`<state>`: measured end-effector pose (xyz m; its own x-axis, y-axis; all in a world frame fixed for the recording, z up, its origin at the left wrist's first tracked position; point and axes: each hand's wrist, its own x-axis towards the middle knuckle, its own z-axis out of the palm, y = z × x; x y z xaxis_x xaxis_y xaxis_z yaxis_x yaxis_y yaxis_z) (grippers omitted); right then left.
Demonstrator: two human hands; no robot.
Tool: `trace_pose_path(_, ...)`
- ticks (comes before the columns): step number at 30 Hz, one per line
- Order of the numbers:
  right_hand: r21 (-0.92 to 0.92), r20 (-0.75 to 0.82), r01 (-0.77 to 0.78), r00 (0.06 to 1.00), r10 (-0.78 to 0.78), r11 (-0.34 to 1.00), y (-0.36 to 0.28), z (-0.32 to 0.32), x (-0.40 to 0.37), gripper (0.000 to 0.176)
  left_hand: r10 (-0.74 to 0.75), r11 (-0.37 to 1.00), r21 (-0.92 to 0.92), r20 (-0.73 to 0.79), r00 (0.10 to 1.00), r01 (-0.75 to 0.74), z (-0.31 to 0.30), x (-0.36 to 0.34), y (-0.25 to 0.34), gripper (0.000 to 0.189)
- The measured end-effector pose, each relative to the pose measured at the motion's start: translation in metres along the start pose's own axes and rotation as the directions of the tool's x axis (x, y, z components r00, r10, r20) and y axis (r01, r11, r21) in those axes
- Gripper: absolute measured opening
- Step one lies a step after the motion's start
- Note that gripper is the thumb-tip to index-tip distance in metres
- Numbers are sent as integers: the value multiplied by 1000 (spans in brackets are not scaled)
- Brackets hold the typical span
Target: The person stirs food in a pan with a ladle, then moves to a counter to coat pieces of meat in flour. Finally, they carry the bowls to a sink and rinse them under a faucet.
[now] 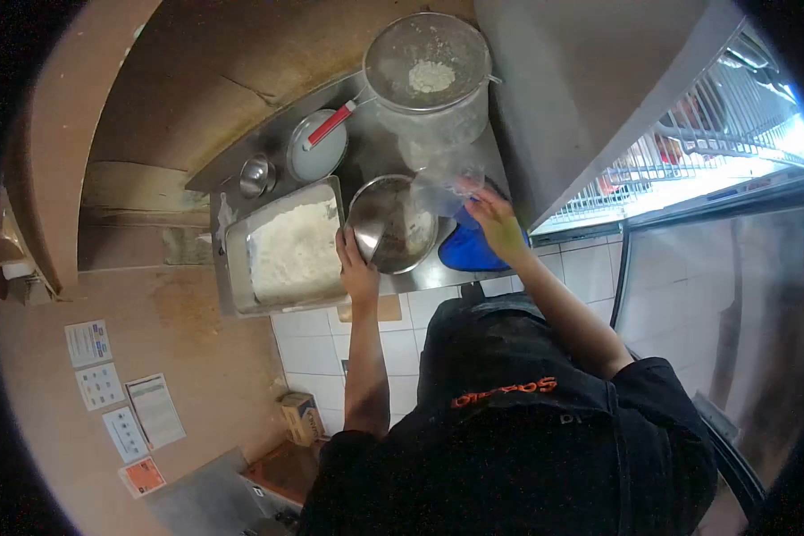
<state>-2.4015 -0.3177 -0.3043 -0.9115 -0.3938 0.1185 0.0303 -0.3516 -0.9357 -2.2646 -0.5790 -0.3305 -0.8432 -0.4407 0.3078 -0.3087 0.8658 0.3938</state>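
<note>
My left hand (357,263) is closed on the rim of a small metal bowl (368,232), tipped over the left side of a larger round metal bowl (408,255). Some pale residue shows inside the larger bowl. In my right hand (498,223) is a clear plastic container (436,186), tilted over that bowl's right edge with its contents hard to make out. A blue item (469,252) lies just below the right hand. Left of the bowls stands a rectangular metal tray (237,259) of white flour (290,246).
Behind the bowls, a wire sieve (393,71) with white clumps rests on a translucent tub (447,134). A round white-topped container (317,161) and small metal cups (257,176) stand behind the tray. To the right is a lit fridge with wire shelves (679,152).
</note>
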Motion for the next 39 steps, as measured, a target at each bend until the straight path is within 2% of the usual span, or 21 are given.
trace_pose_path(2, 44, 36, -106, 994, 104, 993, 3, -3, -1, 38, 12, 1000, 2, 16, 1000, -12, -3, 6, 7, 82)
trace_pose_path(5, 8, 62, -115, 992, 114, 993, 3, -10, -3, 37, 32, 999, 18, -75, 997, -31, -5, 0, 8, 83)
trace_pose_path(7, -42, 21, -38, 999, 39, 998, 3, -13, 0, 37, 170, 985, 17, -128, 977, -170, -8, 14, 9, 82)
trace_pose_path(9, -83, 6, 8, 1000, -7, 997, 6, -12, -7, 36, 166, 986, 28, -48, 985, -165, -9, 17, 2, 79)
trace_pose_path(10, 0, -9, -19, 1000, 19, 1000, 4, -12, -7, 36, 170, 984, 41, 28, 985, -171, -9, 18, -5, 77)
trace_pose_path(11, 81, -28, -31, 999, 33, 996, 0, -12, -2, 35, 280, 948, 155, 18, 960, -279, -7, 24, -12, 73)
trace_pose_path(14, 8, 22, -49, 999, 49, 999, -6, -19, -1, 33, 347, 922, 168, 41, 937, -349, -8, 19, -17, 73)
trace_pose_path(15, 5, 17, -43, 999, 43, 999, -6, -23, 0, 33, 355, 920, 164, 38, 934, -356, -5, 19, -15, 73)
trace_pose_path(18, -71, -1, -21, 1000, 21, 997, -3, -26, 2, 33, 355, 935, 65, -196, 914, -349, -2, 14, -9, 73)
trace_pose_path(20, 206, -40, -125, 990, 136, 971, -3, -23, -3, 33, 272, 959, 118, -113, 955, -259, -6, 13, -7, 74)
trace_pose_path(22, 191, -29, -118, 992, 126, 974, -3, -23, 2, 34, 224, 973, 43, 34, 974, -225, -7, 26, -2, 72)
trace_pose_path(26, 59, -2, -149, 989, 149, 987, -11, -26, 2, 35, 357, 930, 129, -79, 931, -345, -13, 16, -3, 70)
trace_pose_path(27, 66, -10, -153, 988, 154, 986, -6, -27, -1, 35, 337, 938, 132, -137, 931, -320, -14, 10, 0, 70)
trace_pose_path(28, 88, -18, -111, 993, 113, 990, -6, -26, 2, 35, 343, 936, 132, -137, 929, -326, -11, 13, 3, 70)
trace_pose_path(30, 111, -12, -80, 997, 82, 991, -6, -27, 0, 35, 202, 976, 100, -65, 977, -195, -8, 9, 8, 70)
trace_pose_path(31, -2, -21, -166, 986, 166, 986, -25, -23, -4, 34, 261, 958, 114, 21, 965, -262, -9, 15, 0, 69)
trace_pose_path(32, -118, -41, -233, 972, 230, 965, -35, -23, 1, 32, 268, 957, 113, 15, 963, -268, -5, 20, -8, 69)
trace_pose_path(33, -120, -45, -229, 973, 225, 966, -30, -26, 3, 32, 283, 953, 109, 6, 959, -281, -1, 22, -13, 69)
trace_pose_path(35, 89, 19, -96, 995, 95, 991, -9, -29, 6, 33, 347, 935, 85, -10, 938, -345, -5, 20, -20, 69)
trace_pose_path(38, 132, -62, -98, 992, 107, 986, 10, -30, 6, 32, 377, 924, 101, -101, 920, -368, -24, 20, -9, 67)
trace_pose_path(39, 136, -64, -102, 992, 111, 985, 24, -31, 7, 32, 306, 952, 59, -137, 942, -301, -34, 19, 1, 65)
